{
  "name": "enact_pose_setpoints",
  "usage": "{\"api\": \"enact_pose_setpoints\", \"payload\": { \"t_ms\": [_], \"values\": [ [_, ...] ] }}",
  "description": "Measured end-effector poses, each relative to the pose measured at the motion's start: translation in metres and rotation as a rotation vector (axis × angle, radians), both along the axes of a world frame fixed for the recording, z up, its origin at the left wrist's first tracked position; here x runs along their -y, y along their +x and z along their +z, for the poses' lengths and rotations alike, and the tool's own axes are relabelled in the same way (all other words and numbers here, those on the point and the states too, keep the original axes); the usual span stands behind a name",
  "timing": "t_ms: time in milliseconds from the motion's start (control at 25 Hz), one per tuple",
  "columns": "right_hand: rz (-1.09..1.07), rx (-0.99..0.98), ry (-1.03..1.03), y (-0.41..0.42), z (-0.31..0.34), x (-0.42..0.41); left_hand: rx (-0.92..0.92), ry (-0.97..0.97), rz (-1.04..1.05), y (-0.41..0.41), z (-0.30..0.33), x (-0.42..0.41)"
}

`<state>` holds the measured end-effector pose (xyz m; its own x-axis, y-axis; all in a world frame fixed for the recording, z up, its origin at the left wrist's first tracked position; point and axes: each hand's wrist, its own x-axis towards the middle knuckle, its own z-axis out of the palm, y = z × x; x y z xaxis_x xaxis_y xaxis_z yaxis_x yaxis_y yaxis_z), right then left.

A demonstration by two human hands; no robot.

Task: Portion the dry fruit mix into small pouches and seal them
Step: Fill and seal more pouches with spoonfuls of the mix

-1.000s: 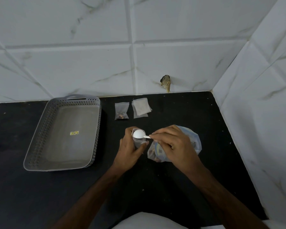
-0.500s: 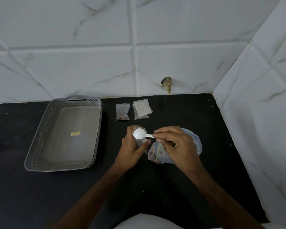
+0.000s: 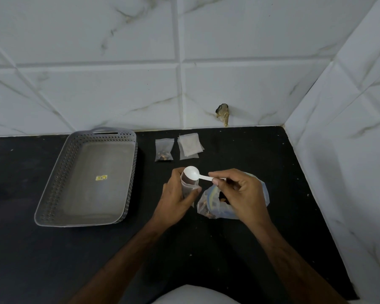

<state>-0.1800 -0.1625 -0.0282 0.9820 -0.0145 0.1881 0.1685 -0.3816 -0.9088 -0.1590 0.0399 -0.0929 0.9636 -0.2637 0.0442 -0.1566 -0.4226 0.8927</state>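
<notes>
Black counter (image 3: 228, 249); grey tray (image 3: 53, 183), yellow sticker (image 3: 101, 177) unreadable.

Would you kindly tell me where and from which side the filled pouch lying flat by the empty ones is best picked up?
Probably best to pinch the filled pouch by its empty upper strip, coming from above at the wall side. The fruit sits bunched at the near end, so the far part looks flat, thin film. The stack of empty pouches lies close on its right, so avoid approaching from there.
</notes>
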Motion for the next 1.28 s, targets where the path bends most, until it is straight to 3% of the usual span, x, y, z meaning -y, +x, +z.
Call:
{"api": "enact_pose_setpoints", "payload": {
  "t_ms": [120,200,320,480,920,1000,1120,1200,1280],
  "values": [
    [-0.124,-0.235,0.284,-0.001,0.004,0.009,-0.012,0.149,-0.004,0.005,-0.008,-0.011],
    [-0.198,-0.330,0.371,-0.001,-0.001,0.023,-0.015,0.377,-0.008,0.010,-0.015,-0.023],
    [-0.285,-0.427,0.343,-0.002,-0.013,0.051,-0.066,0.702,-0.012,0.016,-0.029,-0.041],
    [-0.298,-0.454,0.177,-0.010,-0.031,0.081,-0.117,0.880,-0.046,0.021,-0.048,-0.052],
    [-0.183,-0.489,-0.211,-0.017,-0.058,0.090,-0.248,0.915,-0.110,0.023,-0.059,-0.045],
    [-0.184,-0.487,-0.275,-0.016,-0.062,0.090,-0.153,0.909,-0.119,0.020,-0.047,-0.036],
    [-0.151,-0.462,-0.367,-0.012,-0.067,0.081,0.087,0.695,-0.107,0.017,-0.019,-0.005],
    [-0.111,-0.439,-0.404,-0.008,-0.067,0.074,0.009,0.529,-0.137,0.020,-0.005,0.029],
    [-0.100,-0.411,-0.430,-0.004,-0.066,0.069,-0.191,0.482,-0.166,0.027,-0.002,0.061]
  ]
}}
